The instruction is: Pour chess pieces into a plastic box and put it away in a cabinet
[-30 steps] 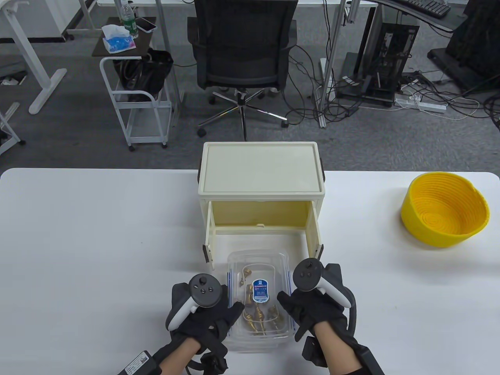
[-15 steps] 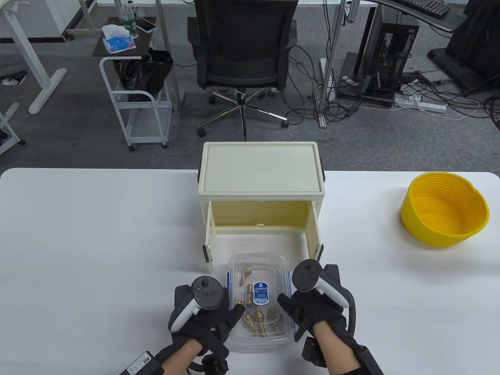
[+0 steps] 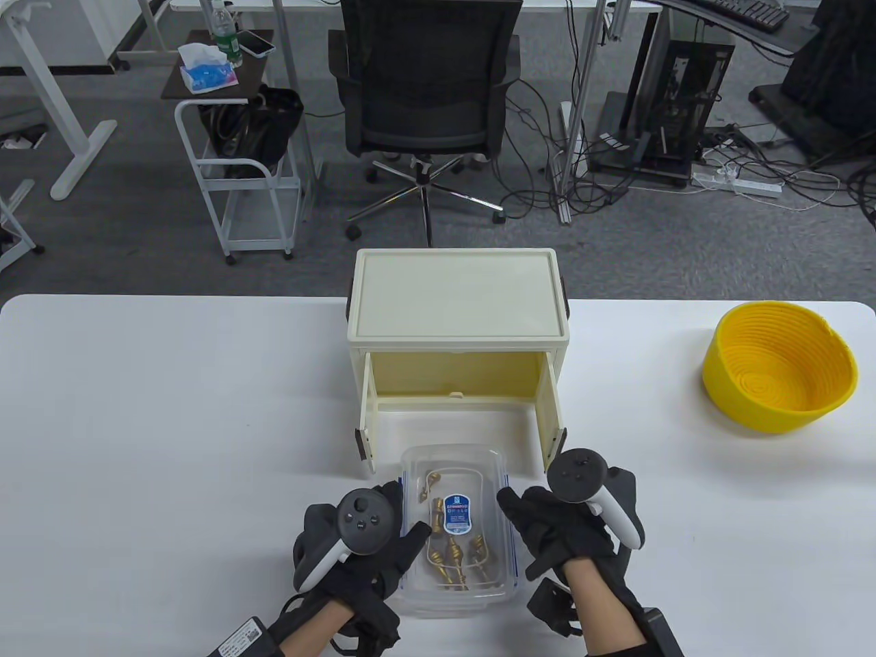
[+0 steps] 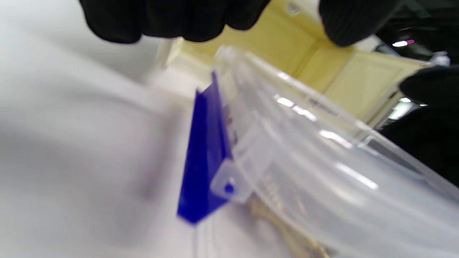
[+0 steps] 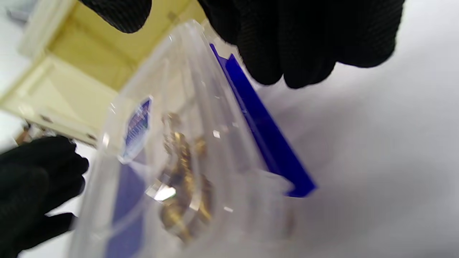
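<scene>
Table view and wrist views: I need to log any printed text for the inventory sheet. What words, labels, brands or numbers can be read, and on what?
No text can be read.
Blue and white sticker on the plastic box lid: print too small in the table view, blurred in the right wrist view.
White tag on the left wrist strap: dark print, too small.
Tissue pack and bottle on the cart: labels too small.

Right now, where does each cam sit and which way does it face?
Table view: overhead, looking down; both gloved hands, left hand, right hand.
Left wrist view: beside the clear plastic box, facing the cream cabinet; fingertips on top.
Right wrist view: box's other side; fingertips.
All share box and cabinet.
</scene>
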